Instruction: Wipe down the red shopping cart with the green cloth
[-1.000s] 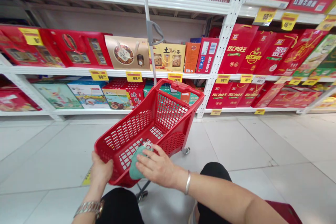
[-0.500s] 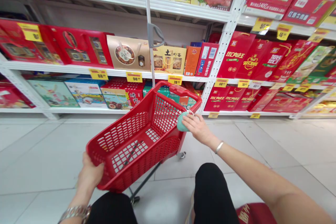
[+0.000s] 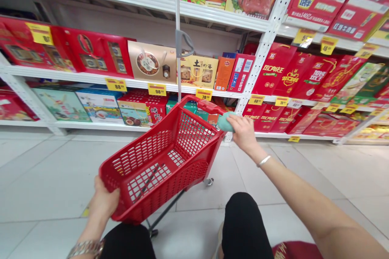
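Note:
A red plastic shopping cart (image 3: 179, 174) stands before my knees, its lattice basket holding nothing that I can see. My left hand (image 3: 105, 200) grips the near left end of the basket, thumb over the rim and the other fingers partly hidden outside. At the far right corner, my right hand (image 3: 243, 129) is closed on a light green cloth (image 3: 225, 122). That cloth is pressed against the end of the cart's handle (image 3: 209, 107). A grey pole (image 3: 178, 12) with a loop-shaped holder rises behind the basket.
White shelves (image 3: 212, 16) with gift boxes and yellow price tags run along the far side. Red gift bags (image 3: 272, 68) fill the right bays. A caster (image 3: 208, 182) rests on the tiled floor (image 3: 39, 170). Something dark red (image 3: 296, 251) lies beside my right leg.
My right hand has moved up and to the right with the cloth, from the basket's side rim to the handle's end. My left hand keeps its hold on the cart.

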Action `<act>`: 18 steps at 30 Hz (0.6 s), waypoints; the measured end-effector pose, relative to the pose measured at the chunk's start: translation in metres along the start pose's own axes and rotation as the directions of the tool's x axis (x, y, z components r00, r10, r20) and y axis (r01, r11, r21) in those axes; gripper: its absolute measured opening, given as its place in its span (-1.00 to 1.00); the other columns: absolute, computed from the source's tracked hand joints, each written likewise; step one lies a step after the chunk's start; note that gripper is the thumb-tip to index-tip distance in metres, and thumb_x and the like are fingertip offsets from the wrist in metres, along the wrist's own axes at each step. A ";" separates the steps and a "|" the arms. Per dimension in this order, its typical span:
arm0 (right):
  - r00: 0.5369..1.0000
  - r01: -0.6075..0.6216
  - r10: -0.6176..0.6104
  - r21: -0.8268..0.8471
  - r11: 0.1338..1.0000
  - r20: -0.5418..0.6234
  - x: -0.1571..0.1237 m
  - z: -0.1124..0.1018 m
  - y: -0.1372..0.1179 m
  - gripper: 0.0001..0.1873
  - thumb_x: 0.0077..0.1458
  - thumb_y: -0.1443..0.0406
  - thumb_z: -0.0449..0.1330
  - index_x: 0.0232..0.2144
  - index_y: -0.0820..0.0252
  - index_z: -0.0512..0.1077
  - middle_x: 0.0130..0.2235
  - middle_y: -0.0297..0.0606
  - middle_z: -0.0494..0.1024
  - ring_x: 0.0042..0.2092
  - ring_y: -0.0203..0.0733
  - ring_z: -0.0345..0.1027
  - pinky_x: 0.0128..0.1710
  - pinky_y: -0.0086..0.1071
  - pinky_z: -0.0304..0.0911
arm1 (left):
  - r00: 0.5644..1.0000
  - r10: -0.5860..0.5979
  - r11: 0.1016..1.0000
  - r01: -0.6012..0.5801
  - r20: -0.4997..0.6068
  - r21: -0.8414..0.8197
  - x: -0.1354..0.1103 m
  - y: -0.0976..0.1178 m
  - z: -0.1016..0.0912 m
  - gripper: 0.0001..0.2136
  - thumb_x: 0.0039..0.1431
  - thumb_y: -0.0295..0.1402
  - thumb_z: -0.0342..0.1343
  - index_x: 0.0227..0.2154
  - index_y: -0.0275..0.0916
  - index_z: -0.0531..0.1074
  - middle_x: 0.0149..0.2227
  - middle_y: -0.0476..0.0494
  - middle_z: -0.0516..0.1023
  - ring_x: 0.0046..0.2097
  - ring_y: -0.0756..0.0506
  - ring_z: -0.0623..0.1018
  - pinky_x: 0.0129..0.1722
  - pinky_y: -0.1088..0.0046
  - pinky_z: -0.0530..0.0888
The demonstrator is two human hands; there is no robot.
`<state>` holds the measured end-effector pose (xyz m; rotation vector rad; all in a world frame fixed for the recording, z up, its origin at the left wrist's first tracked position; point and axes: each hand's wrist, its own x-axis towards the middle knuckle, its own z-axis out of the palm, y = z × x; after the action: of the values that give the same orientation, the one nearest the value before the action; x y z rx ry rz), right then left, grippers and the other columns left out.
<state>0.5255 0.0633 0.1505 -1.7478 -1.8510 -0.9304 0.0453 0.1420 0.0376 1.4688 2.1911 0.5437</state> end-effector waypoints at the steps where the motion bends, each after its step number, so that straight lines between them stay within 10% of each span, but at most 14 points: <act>1: 0.997 0.071 -0.071 0.055 0.996 -0.010 -0.003 0.000 -0.025 -0.47 0.16 0.53 0.12 0.13 0.15 0.57 0.17 -0.06 0.63 0.14 0.05 0.40 0.14 -0.08 0.09 | 1.000 -0.023 1.000 0.023 0.010 0.007 -0.002 0.001 0.000 -0.35 0.22 -0.19 0.07 0.35 -0.27 0.18 -0.39 -0.25 0.61 -0.33 -0.42 0.67 -0.19 0.05 0.62; 10: 0.851 0.516 -0.506 0.410 0.752 -0.143 -0.067 0.006 -0.280 -0.79 0.45 0.31 0.13 -0.02 0.03 0.55 0.13 -0.26 0.64 0.10 -0.14 0.44 0.16 -0.11 0.24 | 1.000 -0.013 0.993 0.016 0.024 -0.118 -0.011 0.005 0.003 -0.32 0.23 -0.32 0.09 0.40 -0.38 0.14 -0.05 -0.51 0.66 -0.09 -0.43 0.70 0.01 0.00 0.59; 14: 0.838 0.532 -0.529 0.418 0.737 -0.133 -0.082 0.014 -0.309 -0.85 0.44 0.28 0.17 -0.05 0.05 0.54 0.11 -0.26 0.65 0.09 -0.13 0.46 0.13 -0.11 0.30 | 1.000 -0.024 0.987 0.026 0.011 -0.159 -0.011 0.000 0.005 -0.30 0.23 -0.35 0.12 0.42 -0.37 0.14 0.01 -0.48 0.66 0.00 -0.38 0.70 0.07 0.08 0.59; 18: 0.845 0.532 -0.497 0.395 0.749 -0.197 -0.086 0.022 -0.282 -0.82 0.44 0.33 0.15 -0.04 0.08 0.55 0.11 -0.28 0.65 0.16 -0.08 0.43 0.14 -0.06 0.28 | 1.000 -0.020 0.985 0.021 0.006 -0.169 -0.014 0.001 0.002 -0.29 0.25 -0.35 0.12 0.43 -0.39 0.10 0.05 -0.51 0.65 0.04 -0.40 0.69 0.10 0.06 0.58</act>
<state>0.2609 0.0246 0.0246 -0.9246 -2.3200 -0.6677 0.0520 0.1293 0.0384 1.3559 2.0979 0.6997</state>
